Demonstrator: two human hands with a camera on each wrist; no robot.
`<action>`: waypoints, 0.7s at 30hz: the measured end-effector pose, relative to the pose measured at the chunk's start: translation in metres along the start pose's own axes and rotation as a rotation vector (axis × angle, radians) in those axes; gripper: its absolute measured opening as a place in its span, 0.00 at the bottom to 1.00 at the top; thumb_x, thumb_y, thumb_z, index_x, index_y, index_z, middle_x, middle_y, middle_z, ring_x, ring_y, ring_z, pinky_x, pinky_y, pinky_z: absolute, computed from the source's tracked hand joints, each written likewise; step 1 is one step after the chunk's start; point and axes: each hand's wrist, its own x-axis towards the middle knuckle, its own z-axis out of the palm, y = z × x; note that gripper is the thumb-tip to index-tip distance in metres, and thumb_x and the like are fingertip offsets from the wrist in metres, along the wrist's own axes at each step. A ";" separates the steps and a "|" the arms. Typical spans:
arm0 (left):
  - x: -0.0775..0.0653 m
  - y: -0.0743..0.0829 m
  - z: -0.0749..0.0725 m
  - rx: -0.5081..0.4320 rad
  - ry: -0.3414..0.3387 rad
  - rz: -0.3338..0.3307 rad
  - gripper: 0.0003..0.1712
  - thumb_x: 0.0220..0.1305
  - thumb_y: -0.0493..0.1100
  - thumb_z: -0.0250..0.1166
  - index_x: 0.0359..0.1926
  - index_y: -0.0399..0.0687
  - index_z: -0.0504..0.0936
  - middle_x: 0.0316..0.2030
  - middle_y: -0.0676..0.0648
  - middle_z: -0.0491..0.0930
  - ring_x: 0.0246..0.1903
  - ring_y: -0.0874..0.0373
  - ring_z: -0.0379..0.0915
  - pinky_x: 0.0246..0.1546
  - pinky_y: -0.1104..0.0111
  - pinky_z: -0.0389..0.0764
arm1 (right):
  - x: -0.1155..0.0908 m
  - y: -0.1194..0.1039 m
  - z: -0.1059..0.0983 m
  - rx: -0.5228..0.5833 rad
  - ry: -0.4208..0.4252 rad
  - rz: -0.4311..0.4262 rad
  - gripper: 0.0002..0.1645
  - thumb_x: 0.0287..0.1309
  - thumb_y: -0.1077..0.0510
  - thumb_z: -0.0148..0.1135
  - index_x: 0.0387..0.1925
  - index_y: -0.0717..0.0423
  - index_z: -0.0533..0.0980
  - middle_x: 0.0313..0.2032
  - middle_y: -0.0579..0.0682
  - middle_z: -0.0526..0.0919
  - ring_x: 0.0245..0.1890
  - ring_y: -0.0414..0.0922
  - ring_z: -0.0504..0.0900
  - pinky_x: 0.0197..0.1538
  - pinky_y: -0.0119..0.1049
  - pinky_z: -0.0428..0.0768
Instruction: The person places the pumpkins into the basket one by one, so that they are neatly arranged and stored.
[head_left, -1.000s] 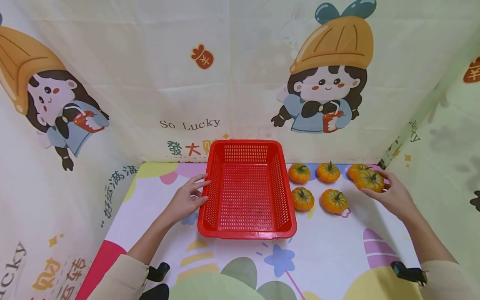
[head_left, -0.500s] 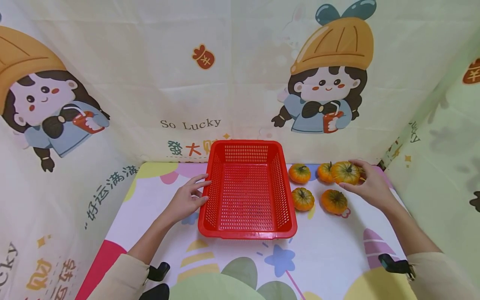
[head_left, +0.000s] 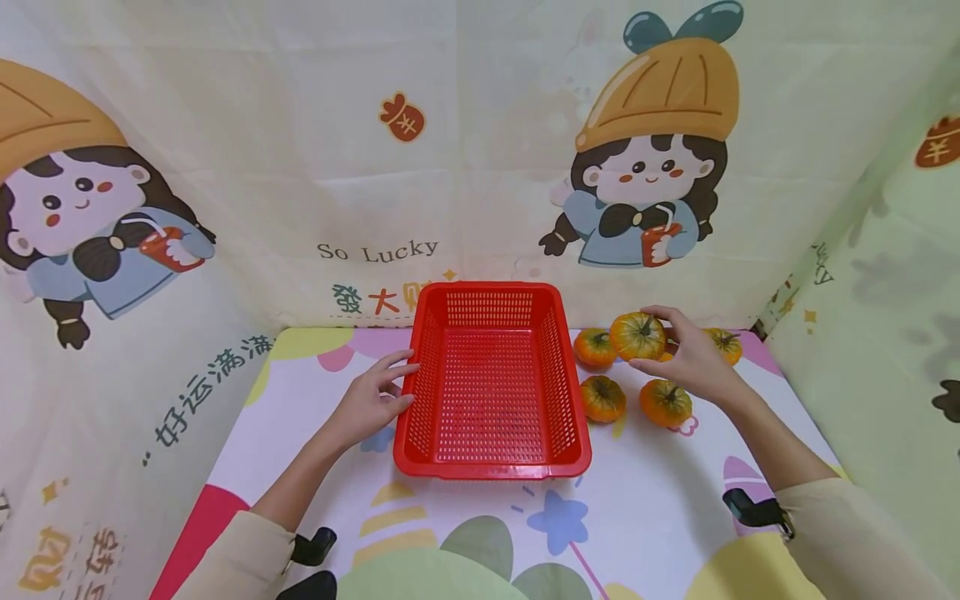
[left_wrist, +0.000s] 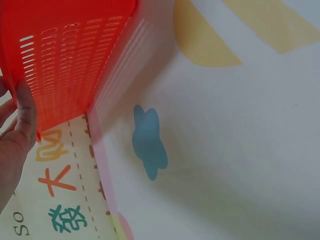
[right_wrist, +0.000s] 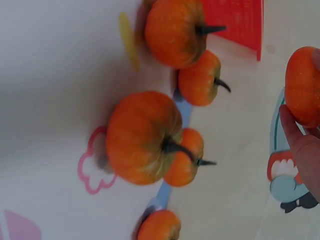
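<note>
Gripping a pumpkin, the right hand faces cloth reading "So Lucky".

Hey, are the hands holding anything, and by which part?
The right hand holds a round orange-and-green pumpkin by its opposite sides. The left hand touches the left rim of the red rectangular plastic basket; whether it grips cannot be told.

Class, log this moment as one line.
right hand: holds orange ribbed pumpkin aloft | left hand: touches red perforated plastic basket | pumpkin: outside basket
</note>
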 end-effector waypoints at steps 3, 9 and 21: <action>0.000 0.000 0.000 0.005 0.003 -0.003 0.31 0.65 0.34 0.69 0.69 0.40 0.76 0.76 0.46 0.65 0.40 0.53 0.80 0.35 0.71 0.86 | 0.006 -0.009 0.008 0.021 -0.021 -0.026 0.52 0.58 0.49 0.77 0.76 0.53 0.58 0.71 0.62 0.68 0.65 0.65 0.74 0.56 0.56 0.84; 0.001 0.000 0.000 0.012 0.007 -0.007 0.30 0.65 0.34 0.69 0.69 0.40 0.77 0.76 0.45 0.65 0.39 0.54 0.81 0.36 0.71 0.86 | 0.019 -0.028 0.022 0.060 -0.070 -0.067 0.54 0.55 0.48 0.79 0.76 0.50 0.59 0.72 0.58 0.68 0.68 0.63 0.72 0.56 0.57 0.84; -0.001 0.000 0.000 0.008 0.007 -0.008 0.31 0.65 0.34 0.70 0.69 0.39 0.76 0.76 0.44 0.65 0.39 0.54 0.81 0.36 0.70 0.87 | 0.054 -0.057 0.046 0.027 -0.134 -0.074 0.53 0.54 0.50 0.79 0.76 0.49 0.61 0.71 0.56 0.69 0.68 0.60 0.72 0.57 0.56 0.85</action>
